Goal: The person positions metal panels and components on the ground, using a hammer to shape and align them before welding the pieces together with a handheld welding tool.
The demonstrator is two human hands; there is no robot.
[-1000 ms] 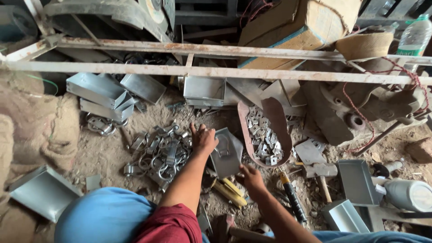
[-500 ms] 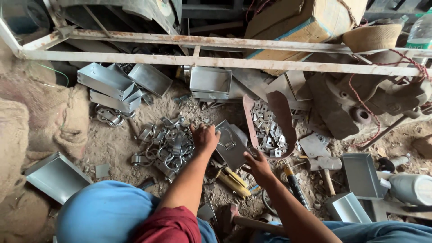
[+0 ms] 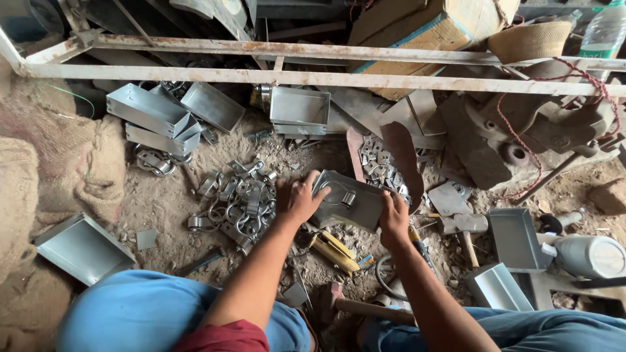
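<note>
Two hands hold our grey metal plate (image 3: 349, 203) on the sandy ground: left hand (image 3: 297, 199) grips its left edge, right hand (image 3: 393, 218) its right. Shiny bent clamps (image 3: 238, 202) lie left. A brown cardboard box (image 3: 424, 26) sits far. Our hands have moved closer together

Both arms are bare from the wrists up to about the elbow, no gloves, no watch or rings as far as the view shows. The left hand (image 3: 297, 199) and right hand (image 3: 394, 218) look dusty from the workshop grime. There's a bit of dark red fabric (image 3: 225, 337) at the bottom edge, looks like a shirt. The legs are in blue trousers (image 3: 137, 313), lighter and smoother over the left knee, more like denim with folds on the right side.
</note>
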